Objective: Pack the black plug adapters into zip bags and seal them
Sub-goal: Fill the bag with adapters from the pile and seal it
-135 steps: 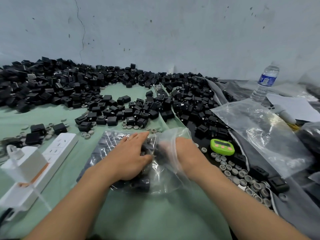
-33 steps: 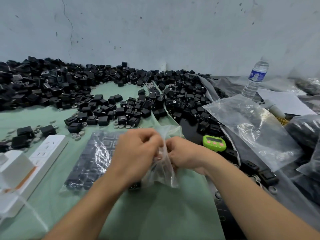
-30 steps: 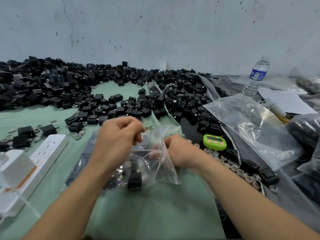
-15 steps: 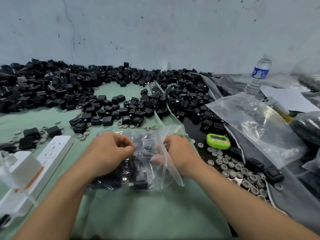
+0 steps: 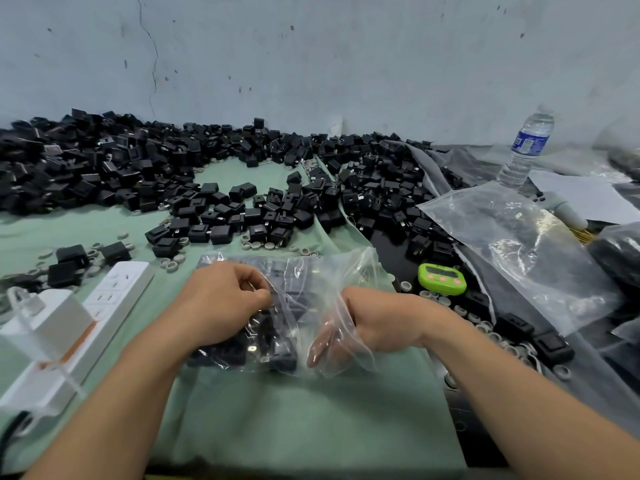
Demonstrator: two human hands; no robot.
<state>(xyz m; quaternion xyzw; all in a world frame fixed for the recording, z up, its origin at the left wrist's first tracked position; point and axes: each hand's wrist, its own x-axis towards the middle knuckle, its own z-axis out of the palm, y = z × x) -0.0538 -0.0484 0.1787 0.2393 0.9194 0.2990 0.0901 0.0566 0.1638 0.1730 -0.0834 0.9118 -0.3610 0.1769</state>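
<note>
Curling round zip bag (image 5: 298, 282) edge, right hand (image 5: 377, 320) grips.

Diffuse, even light; shadows faint. Glare streaks on flat clear bag (image 5: 519, 251), 3 o'clock. Edges bowed, corners soft.

Widest free room is lying on the bare green cloth (image 5: 311, 417) at the near edge, betw. the forearms. A narrower open strip is running on the L, betw. the adapter pile (image 5: 131, 168) and the power strip (image 5: 116, 292). Power strip + white box (image 5: 45, 323) are blocking the L side. Loose adapters (image 5: 221, 233) w/ grey rings (image 5: 171, 265) are crowding just beyond the zip bag (image 5: 304, 292). On the R, a green timer (image 5: 441, 278) and a spare clear bag (image 5: 519, 244) are filling the way. A water bottle (image 5: 528, 147) is standing far R nr the wall (image 5: 346, 64).
</note>
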